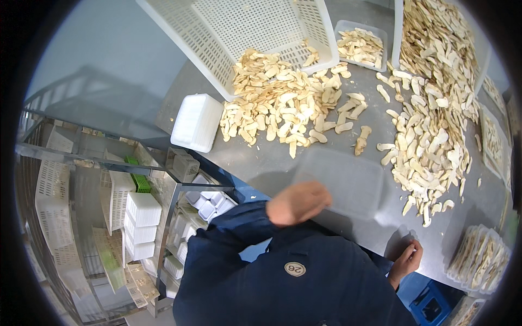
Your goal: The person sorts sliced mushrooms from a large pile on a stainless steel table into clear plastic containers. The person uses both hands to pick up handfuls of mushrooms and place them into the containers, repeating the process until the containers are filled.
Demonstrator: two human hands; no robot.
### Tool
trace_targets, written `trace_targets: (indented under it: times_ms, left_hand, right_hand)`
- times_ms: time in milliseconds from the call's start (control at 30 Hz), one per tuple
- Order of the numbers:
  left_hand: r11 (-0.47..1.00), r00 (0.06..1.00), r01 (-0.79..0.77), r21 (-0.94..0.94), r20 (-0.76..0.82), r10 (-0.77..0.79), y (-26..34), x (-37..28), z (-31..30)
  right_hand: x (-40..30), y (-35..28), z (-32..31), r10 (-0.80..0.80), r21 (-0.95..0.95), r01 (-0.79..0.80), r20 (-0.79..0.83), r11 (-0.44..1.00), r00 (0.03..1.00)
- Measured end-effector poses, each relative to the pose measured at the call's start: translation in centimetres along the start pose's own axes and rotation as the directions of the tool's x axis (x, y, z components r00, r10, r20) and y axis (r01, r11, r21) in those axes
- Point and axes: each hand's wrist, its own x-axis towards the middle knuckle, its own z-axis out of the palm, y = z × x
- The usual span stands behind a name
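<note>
My left hand [299,202] holds the near left edge of a translucent plastic tray [346,183], blurred, over the steel table [253,163]. No slices show inside the tray. At the table's front edge, lower right, my right hand [405,261] has its fingers curled, and nothing shows in it. Beyond the tray, a heap of pale sliced mushrooms [281,106] spills from a tipped white perforated plastic crate [330,36]. A second heap of slices [432,150] lies to the right of the tray. A few loose slices [361,140] lie just behind it.
A stack of white trays [197,122] stands at the left table edge. A filled tray [385,40] sits at the back, and stacked filled trays [477,258] stand at the lower right. A metal rack [175,203] with crates and trays is at the left. A blue plastic stool [432,303] stands below.
</note>
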Motion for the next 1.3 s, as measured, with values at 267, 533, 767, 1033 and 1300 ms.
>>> trace_targets:
  times_ms: [267, 533, 767, 1033, 1300]
  left_hand:
    - [0.986, 0.968, -0.163, -0.041, 0.187, 0.167, 0.1, 2.5, 6.2]
    - [0.911, 0.994, 0.108, 0.399, -0.071, -0.086, -8.3, 6.2, 1.9]
    - [0.716, 0.979, 0.202, 0.669, -0.127, -0.158, -14.8, 5.2, -0.7]
    - [0.887, 0.925, 0.172, 0.428, -0.381, 0.005, -18.2, 9.0, -5.6]
    - [0.654, 0.966, 0.258, 0.711, -0.19, -0.176, -17.8, 18.1, -2.6]
  right_hand:
    - [-1.0, 1.6, -1.3, 0.016, -0.034, -0.016, -0.002, 0.999, 1.0]
    - [-0.5, 1.8, 0.1, -0.057, -0.072, 0.05, -0.102, 0.996, 0.993]
    - [-0.9, 2.6, 0.0, -0.026, -0.061, 0.02, -0.087, 0.998, 0.996]
    - [-0.8, 2.6, 0.4, -0.034, -0.07, 0.026, -0.103, 0.997, 0.994]
    - [-0.7, 2.3, 0.4, -0.01, -0.049, 0.002, -0.155, 0.999, 0.988]
